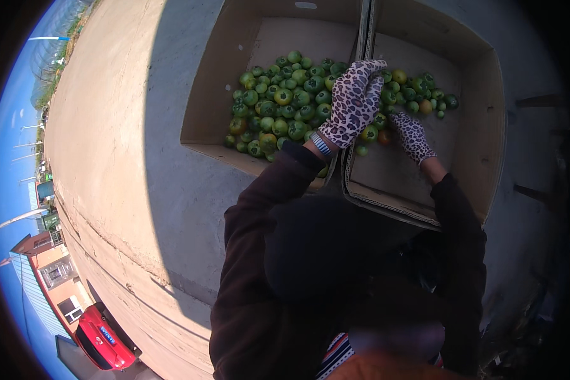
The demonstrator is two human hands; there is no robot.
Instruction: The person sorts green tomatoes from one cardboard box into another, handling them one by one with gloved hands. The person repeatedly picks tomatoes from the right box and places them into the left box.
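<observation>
Cardboard: 2 boxes (484, 120) side by side, walls between them under the left hand (354, 104). Red car (106, 339) well off, left. Left hand angled across the walls, hiding some tomatoes (282, 98); right hand (411, 136) low in right box, beside fruit. Finger closure: can't tell, either hand. 1 car; tomatoes in both boxes, too many to count.

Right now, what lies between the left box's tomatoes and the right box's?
Two adjoining cardboard walls, with the gloved left hand over them; the head view shows this.
</observation>
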